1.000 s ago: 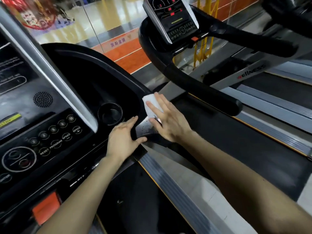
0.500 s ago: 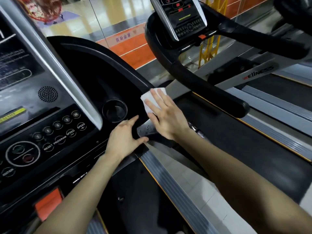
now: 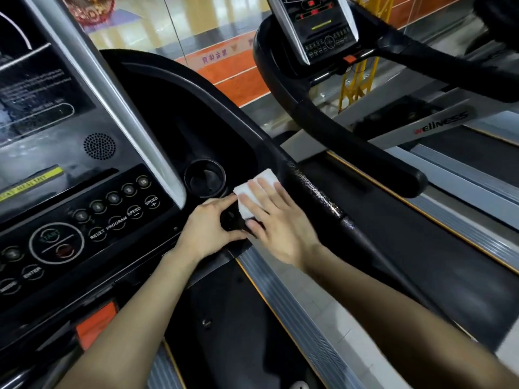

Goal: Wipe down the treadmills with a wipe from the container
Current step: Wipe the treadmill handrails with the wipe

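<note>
We see the right hand (image 3: 276,220) laid flat, fingers spread, pressing a folded white wipe (image 3: 254,192) against the black plastic console of the near treadmill (image 3: 196,130) — not closed around it, just holding it down under the open palm and fingers. The wipe sits just right of the round black cup holder (image 3: 204,178) moulded into the console, and beside the glossy black handrail (image 3: 317,192), which shows a wet sheen. We can make out nothing inside the cup holder but its dark floor. The left hand (image 3: 209,228) rests on the console's lower edge, thumb and forefinger curved open around a dark patch, gripping nothing; its fingertip touches the wipe's near corner. To the left lies the black button panel (image 3: 84,220) with its labelled keys. A second treadmill (image 3: 323,29) stands to the right — well apart from both hands.
</note>
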Demonstrator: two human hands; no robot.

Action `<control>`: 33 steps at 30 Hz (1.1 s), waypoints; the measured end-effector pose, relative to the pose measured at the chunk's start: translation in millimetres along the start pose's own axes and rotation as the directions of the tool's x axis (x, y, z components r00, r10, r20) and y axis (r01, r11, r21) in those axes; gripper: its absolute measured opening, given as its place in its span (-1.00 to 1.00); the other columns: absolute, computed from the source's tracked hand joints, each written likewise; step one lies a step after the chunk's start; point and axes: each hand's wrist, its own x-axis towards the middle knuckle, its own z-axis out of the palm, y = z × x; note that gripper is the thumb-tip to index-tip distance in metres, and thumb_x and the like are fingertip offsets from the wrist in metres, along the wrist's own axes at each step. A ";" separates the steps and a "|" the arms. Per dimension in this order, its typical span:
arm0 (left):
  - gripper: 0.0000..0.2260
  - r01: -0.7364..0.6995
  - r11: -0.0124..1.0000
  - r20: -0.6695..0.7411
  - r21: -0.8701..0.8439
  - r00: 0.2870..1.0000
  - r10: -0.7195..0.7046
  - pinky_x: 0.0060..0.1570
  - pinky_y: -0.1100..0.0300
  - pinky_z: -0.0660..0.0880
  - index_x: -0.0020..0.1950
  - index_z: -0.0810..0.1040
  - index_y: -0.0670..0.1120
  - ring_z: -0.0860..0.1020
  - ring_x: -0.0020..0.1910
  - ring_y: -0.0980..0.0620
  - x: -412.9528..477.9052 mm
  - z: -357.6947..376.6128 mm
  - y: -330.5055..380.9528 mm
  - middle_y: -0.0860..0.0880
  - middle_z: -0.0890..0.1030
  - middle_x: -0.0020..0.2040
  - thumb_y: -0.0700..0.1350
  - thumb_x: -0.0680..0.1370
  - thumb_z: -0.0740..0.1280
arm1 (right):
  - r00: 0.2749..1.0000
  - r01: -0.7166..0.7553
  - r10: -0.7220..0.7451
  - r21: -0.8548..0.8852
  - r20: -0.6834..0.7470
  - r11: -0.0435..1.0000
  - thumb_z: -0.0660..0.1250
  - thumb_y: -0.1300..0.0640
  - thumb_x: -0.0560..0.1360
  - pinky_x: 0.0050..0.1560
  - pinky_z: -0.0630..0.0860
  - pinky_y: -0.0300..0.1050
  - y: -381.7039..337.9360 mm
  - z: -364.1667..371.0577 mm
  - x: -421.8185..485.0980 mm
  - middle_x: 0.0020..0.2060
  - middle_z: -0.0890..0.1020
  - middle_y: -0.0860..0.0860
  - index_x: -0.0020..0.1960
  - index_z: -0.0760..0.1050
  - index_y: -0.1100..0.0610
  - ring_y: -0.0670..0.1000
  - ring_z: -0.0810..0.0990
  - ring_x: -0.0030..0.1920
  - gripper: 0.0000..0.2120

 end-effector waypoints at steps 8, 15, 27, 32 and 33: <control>-0.12 0.015 0.996 0.011 0.090 1.000 -0.016 0.34 0.21 0.38 0.60 0.45 0.19 0.55 0.40 0.04 5.3 -1.3 1.9 0.04 0.61 0.42 0.29 0.33 0.66 | 0.981 -0.194 0.194 0.029 -0.013 0.981 0.11 -0.24 0.71 0.67 0.03 0.27 6.1 -2.4 -2.6 0.71 0.02 0.21 0.74 0.04 0.02 0.27 -0.09 0.71 -0.31; 0.01 -0.012 0.984 0.053 0.176 0.999 0.003 0.42 0.13 0.40 0.67 0.34 0.18 0.51 0.45 0.00 5.0 -3.2 4.8 0.02 0.60 0.42 0.31 0.29 0.67 | 0.995 -0.076 0.079 -0.068 0.053 0.995 0.06 -0.21 0.75 0.68 0.06 0.19 27.8 -7.7 -66.7 0.73 -0.08 0.11 0.75 -0.01 -0.03 0.19 -0.15 0.72 -0.36; -0.06 0.030 0.865 -0.113 0.501 0.993 0.030 0.52 -0.02 0.40 0.62 0.33 -0.29 0.48 0.52 -0.22 -7.6 37.6 29.5 -0.27 0.50 0.53 0.46 0.58 0.23 | 0.922 -0.387 0.387 -0.001 -0.007 0.922 0.07 -0.26 0.73 0.63 0.08 0.30 34.7 -5.9 -56.1 0.72 -0.08 0.22 0.75 -0.06 -0.01 0.31 -0.03 0.70 -0.29; -0.11 0.039 0.876 -0.170 0.481 0.984 0.049 0.48 -0.11 0.45 0.57 0.36 -0.33 0.51 0.44 -0.28 -5.0 54.6 22.7 -0.32 0.53 0.46 0.44 0.63 0.11 | 0.838 -0.534 0.537 -0.059 0.100 0.844 0.04 -0.27 0.73 0.64 0.02 0.37 32.4 -25.2 -215.3 0.72 -0.07 0.19 0.75 -0.10 -0.04 0.25 -0.10 0.72 -0.30; -0.11 0.044 0.877 -0.169 0.478 0.985 0.043 0.49 -0.11 0.43 0.57 0.35 -0.33 0.50 0.44 -0.28 -5.1 56.7 22.6 -0.32 0.52 0.46 0.43 0.62 0.10 | 0.816 -0.563 0.567 -0.066 0.113 0.824 0.04 -0.28 0.72 0.64 0.00 0.38 30.6 -25.1 -218.5 0.72 -0.04 0.21 0.75 -0.10 -0.02 0.28 -0.07 0.71 -0.28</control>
